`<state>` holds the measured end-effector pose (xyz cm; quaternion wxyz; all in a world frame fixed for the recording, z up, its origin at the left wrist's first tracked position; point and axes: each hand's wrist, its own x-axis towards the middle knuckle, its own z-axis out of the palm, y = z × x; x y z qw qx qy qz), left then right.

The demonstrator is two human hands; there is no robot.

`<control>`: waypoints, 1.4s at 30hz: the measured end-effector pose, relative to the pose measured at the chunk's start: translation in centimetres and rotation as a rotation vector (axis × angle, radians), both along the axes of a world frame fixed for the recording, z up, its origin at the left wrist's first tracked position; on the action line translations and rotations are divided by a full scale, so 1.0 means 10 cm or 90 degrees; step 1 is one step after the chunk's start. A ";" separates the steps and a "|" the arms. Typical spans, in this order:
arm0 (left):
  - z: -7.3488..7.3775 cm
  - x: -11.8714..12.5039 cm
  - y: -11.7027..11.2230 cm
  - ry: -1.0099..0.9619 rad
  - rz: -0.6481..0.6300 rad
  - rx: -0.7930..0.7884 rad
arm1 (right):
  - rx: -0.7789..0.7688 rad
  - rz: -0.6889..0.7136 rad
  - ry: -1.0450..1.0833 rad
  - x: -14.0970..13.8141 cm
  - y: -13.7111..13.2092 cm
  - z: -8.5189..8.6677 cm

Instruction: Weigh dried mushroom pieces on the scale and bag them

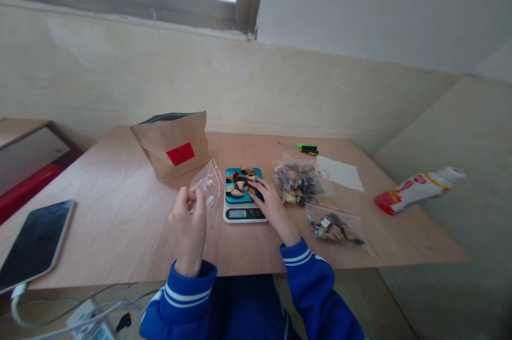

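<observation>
Leaning over the near edge of the table [120, 233], two blue sleeves [190, 289] bring both hands to the middle of the work area, presumably so that each stays within easy reach. A phone [36, 241] lies flat at the left corner, apparently kept there by its white cable [18, 302]. The left hand [190, 228] has thumb and fingers drawn together at the side of a see-through bag [214, 185]; whether plastic is pinched between them cannot be told. A smaller filled bag [336, 228] lies to the right. Centrally, a kitchen scale [229, 216] faces its display toward the person, likely for easy reading. The dried pieces [240, 185] sit heaped on its blue top, and the right hand [272, 206], loosely spread rather than clenched, touches them, probably to keep them within the platform. Beyond the smaller bag is a larger filled bag [298, 185]; a bottle [416, 190] occupies the right side. Farther back, a brown paper bag [168, 137] stands left, its red label [181, 154] facing forward. White paper [344, 173] and screwdrivers [307, 146] lie at the back right, seemingly out of the hands' way.
</observation>
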<state>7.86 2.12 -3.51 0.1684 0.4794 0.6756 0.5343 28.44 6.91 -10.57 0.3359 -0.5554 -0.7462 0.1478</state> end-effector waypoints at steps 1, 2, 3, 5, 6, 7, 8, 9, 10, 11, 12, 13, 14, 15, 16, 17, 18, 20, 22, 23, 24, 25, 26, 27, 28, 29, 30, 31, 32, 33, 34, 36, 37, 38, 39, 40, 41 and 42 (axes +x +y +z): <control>-0.01 0.00 -0.01 -0.003 0.004 -0.009 | 0.002 -0.002 0.010 0.00 0.00 0.00; -0.02 0.00 -0.02 -0.006 0.006 -0.016 | 0.004 -0.002 0.014 0.00 0.00 0.00; -0.02 0.00 -0.02 -0.007 0.007 -0.022 | 0.007 -0.003 0.015 0.00 0.00 0.01; -0.04 0.00 -0.04 -0.007 0.005 -0.022 | 0.014 -0.002 0.012 0.00 -0.01 0.03; -0.05 0.00 -0.04 -0.009 0.003 -0.017 | 0.018 -0.002 0.012 0.00 -0.01 0.04; -0.05 0.01 -0.05 -0.013 -0.001 -0.013 | 0.021 -0.004 0.016 0.00 -0.01 0.05; -0.06 0.01 -0.05 -0.019 -0.004 -0.009 | 0.022 -0.007 0.027 0.00 -0.02 0.07; -0.06 0.02 -0.05 -0.028 -0.008 -0.006 | 0.019 -0.010 0.043 -0.01 -0.02 0.08; -0.07 0.02 -0.05 -0.038 -0.015 -0.004 | 0.016 -0.014 0.060 -0.01 -0.03 0.10; -0.07 0.02 -0.06 -0.047 -0.021 -0.004 | 0.012 -0.021 0.079 -0.02 -0.04 0.12; -0.08 0.01 -0.06 -0.055 -0.027 -0.003 | 0.010 -0.031 0.104 -0.03 -0.05 0.16; -0.09 0.01 -0.06 -0.060 -0.033 -0.004 | 0.010 -0.042 0.135 -0.05 -0.06 0.20; -0.10 0.01 -0.06 -0.064 -0.040 -0.004 | 0.009 -0.052 0.171 -0.07 -0.08 0.25; -0.11 0.01 -0.06 -0.066 -0.045 -0.006 | 0.008 -0.058 0.212 -0.11 -0.09 0.32; -0.12 0.01 -0.06 -0.066 -0.048 -0.009 | 0.005 -0.062 0.258 -0.16 -0.09 0.40; -0.13 0.02 -0.06 -0.062 -0.050 -0.013 | 0.002 -0.062 0.303 -0.22 -0.10 0.48; -0.14 0.03 -0.05 -0.056 -0.051 -0.017 | -0.003 -0.056 0.342 -0.28 -0.10 0.57; -0.14 0.07 -0.05 -0.044 -0.056 -0.021 | -0.020 -0.030 0.405 -0.44 -0.10 0.73; -0.12 0.11 -0.05 -0.040 -0.071 -0.013 | -0.046 0.004 0.449 -0.60 -0.09 0.85; -0.10 0.14 -0.06 -0.040 -0.078 -0.006 | -0.060 0.017 0.461 -0.66 -0.09 0.88; -0.09 0.17 -0.06 -0.038 -0.084 0.001 | -0.072 0.021 0.465 -0.72 -0.08 0.89; -0.08 0.19 -0.07 -0.033 -0.087 0.007 | -0.081 0.019 0.462 -0.77 -0.08 0.88; -0.08 0.22 -0.07 -0.024 -0.087 0.012 | -0.087 0.014 0.451 -0.80 -0.08 0.87; -0.09 0.24 -0.07 -0.014 -0.087 0.016 | -0.093 0.010 0.431 -0.82 -0.08 0.85; -0.10 0.25 -0.08 -0.004 -0.087 0.020 | -0.100 0.007 0.406 -0.84 -0.09 0.83; -0.12 0.27 -0.08 0.005 -0.086 0.025 | -0.109 0.010 0.380 -0.85 -0.11 0.82; -0.14 0.27 -0.07 0.011 -0.084 0.030 | -0.122 0.021 0.358 -0.86 -0.12 0.81; -0.16 0.28 -0.07 0.015 -0.080 0.037 | -0.138 0.037 0.347 -0.86 -0.14 0.81; -0.18 0.28 -0.07 0.017 -0.074 0.043 | -0.155 0.058 0.351 -0.86 -0.16 0.81; -0.20 0.28 -0.06 0.016 -0.068 0.047 | -0.170 0.081 0.372 -0.85 -0.17 0.82; -0.21 0.28 -0.06 0.014 -0.060 0.048 | -0.187 0.104 0.411 -0.85 -0.18 0.83; -0.20 0.28 -0.06 0.005 -0.048 0.046 | -0.228 0.138 0.526 -0.84 -0.19 0.83; -0.20 0.28 -0.07 -0.001 -0.044 0.045 | -0.252 0.147 0.590 -0.83 -0.18 0.83; -0.19 0.28 -0.07 -0.007 -0.043 0.044 | -0.278 0.156 0.648 -0.83 -0.18 0.83; -0.18 0.29 -0.08 -0.013 -0.042 0.046 | -0.304 0.164 0.697 -0.82 -0.17 0.83; -0.17 0.29 -0.08 -0.020 -0.043 0.049 | -0.325 0.174 0.731 -0.81 -0.17 0.83; -0.17 0.29 -0.09 -0.027 -0.043 0.051 | -0.336 0.184 0.752 -0.80 -0.17 0.84; -0.16 0.29 -0.09 -0.033 -0.040 0.051 | -0.334 0.195 0.760 -0.78 -0.17 0.84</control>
